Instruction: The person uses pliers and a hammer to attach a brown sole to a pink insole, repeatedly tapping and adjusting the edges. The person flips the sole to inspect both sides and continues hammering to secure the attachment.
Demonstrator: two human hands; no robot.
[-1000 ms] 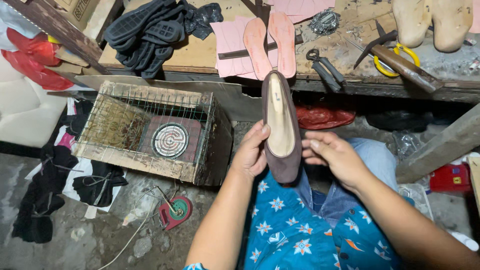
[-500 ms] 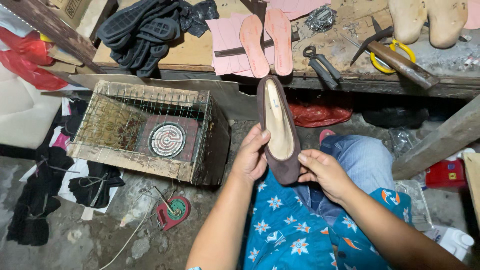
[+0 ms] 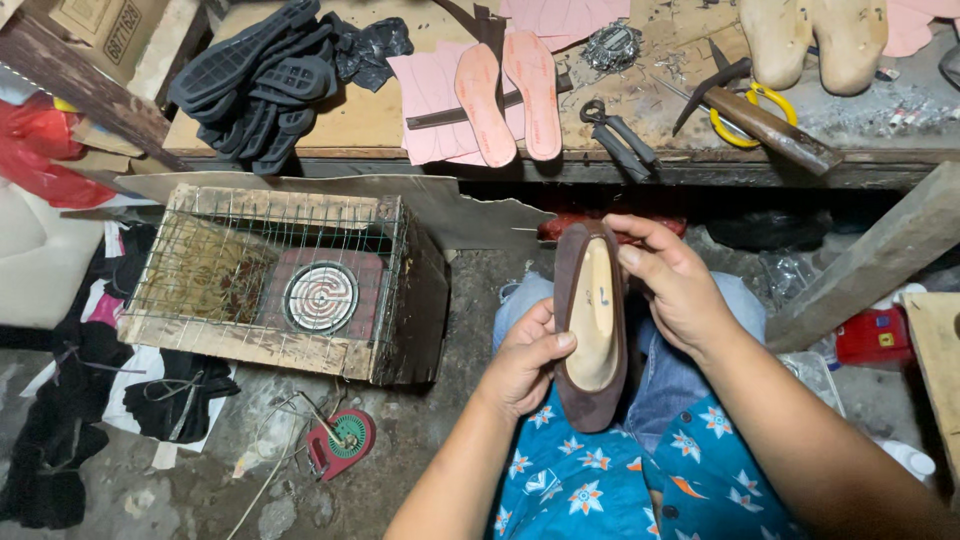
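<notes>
A brown flat shoe (image 3: 592, 330) is held over the lap, opening upward, its pale insole exposed. The left hand (image 3: 522, 362) is closed around the heel end, thumb laid across the rim. The right hand (image 3: 672, 285) is wrapped over the toe end, fingers curled on the upper (both grips are firm on the shoe). To the left, on the floor, a wire-mesh wooden box (image 3: 275, 285) is seen with a round coil heater (image 3: 320, 297) inside it. A small red disc-shaped item (image 3: 343, 443) lies on the floor just below the box. On the workbench (image 3: 380, 120) above are noted a stack of black soles (image 3: 250, 85), two pink insoles (image 3: 508, 100), a pair of pincers (image 3: 620, 135), a hammer (image 3: 765, 120) and two pale shoe lasts (image 3: 812, 38).
</notes>
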